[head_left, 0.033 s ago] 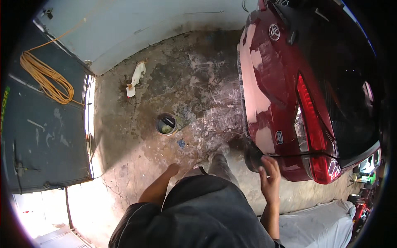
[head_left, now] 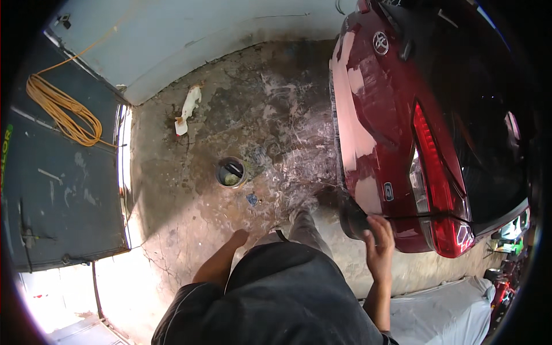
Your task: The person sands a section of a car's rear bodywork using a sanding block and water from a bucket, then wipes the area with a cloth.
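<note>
My right hand (head_left: 379,241), fingers apart and slightly bent, is beside the rear corner of a dark red car (head_left: 405,230); whether it touches the body is unclear. On that car, pale pink patches of filler (head_left: 353,138) lie along the rear panel, near a red tail lamp (head_left: 428,144). My left hand (head_left: 238,237) hangs low beside my body, its fingers too small and shadowed to make out. Beyond it on the stained concrete floor (head_left: 287,132) stands a bucket (head_left: 218,171) with a dark item and a pale green lump inside.
A small white-and-brown animal, perhaps a dog (head_left: 191,100), is beside the back wall (head_left: 218,23). A coiled orange hose (head_left: 60,103) hangs on a grey metal door (head_left: 69,190). Behind the car at lower right are a grey covered object (head_left: 437,310) and mixed clutter (head_left: 506,276).
My right hand has shifted slightly to the right. The rest looks nearly the same.
</note>
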A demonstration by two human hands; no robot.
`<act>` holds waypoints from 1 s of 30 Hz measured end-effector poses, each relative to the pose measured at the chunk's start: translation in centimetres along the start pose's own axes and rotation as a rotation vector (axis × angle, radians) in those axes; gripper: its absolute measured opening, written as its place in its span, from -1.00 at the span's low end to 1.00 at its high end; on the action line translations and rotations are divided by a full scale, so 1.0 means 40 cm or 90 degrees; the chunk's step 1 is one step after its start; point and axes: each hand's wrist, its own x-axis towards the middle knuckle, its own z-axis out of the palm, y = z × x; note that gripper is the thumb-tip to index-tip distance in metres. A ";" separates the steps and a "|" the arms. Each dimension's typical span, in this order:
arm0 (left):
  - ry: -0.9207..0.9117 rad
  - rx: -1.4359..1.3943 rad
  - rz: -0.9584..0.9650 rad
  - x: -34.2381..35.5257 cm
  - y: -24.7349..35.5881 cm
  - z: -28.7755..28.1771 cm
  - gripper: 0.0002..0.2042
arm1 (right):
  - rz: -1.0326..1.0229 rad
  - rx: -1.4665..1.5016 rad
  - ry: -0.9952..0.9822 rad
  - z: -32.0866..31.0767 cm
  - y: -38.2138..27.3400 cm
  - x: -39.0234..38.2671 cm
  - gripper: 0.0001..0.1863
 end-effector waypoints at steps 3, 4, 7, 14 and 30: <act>-0.111 0.042 -0.017 -0.036 -0.015 0.001 -0.74 | -0.022 0.055 0.054 -0.079 0.015 0.091 -0.68; -0.115 0.045 -0.014 -0.023 0.013 -0.021 -0.74 | -0.020 0.058 0.074 -0.117 0.008 0.117 -0.67; -0.268 -0.227 -0.158 0.065 0.127 -0.038 -0.76 | -0.036 0.042 0.146 -0.184 0.039 0.181 -0.64; -0.032 0.033 0.061 0.453 0.138 -0.269 -0.73 | -0.107 0.118 0.140 -0.258 0.056 0.346 -0.64; 0.101 -1.024 0.024 1.357 0.755 -0.944 -0.04 | -0.052 -0.224 0.122 -0.414 0.116 0.610 -0.32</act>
